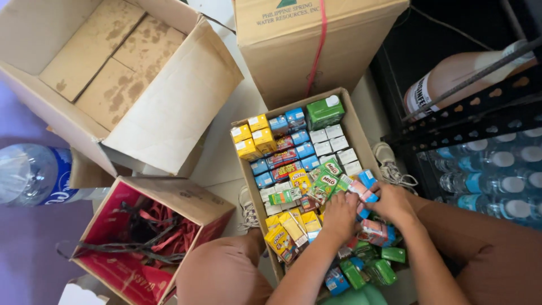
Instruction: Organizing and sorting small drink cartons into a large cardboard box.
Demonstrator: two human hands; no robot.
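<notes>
An open cardboard box [358, 131] on the floor between my knees is packed with several small drink cartons in yellow, blue, white, red and green. My left hand [340, 215] and my right hand [392, 204] meet over the box's near right part. Together they grip a small pink, white and blue carton [363, 192], held between the fingers of both hands. Green cartons [325, 183] lie just left of the hands, yellow ones [285, 232] nearer me, and loose green packs [383, 270] lie below my wrists.
A large empty cardboard box [121, 73] lies at the upper left, a tall sealed box with a red strap [311, 42] at the top. A red-lined box of black and red straps [145, 234] sits lower left. Water bottles [497, 175] fill a dark metal rack at right.
</notes>
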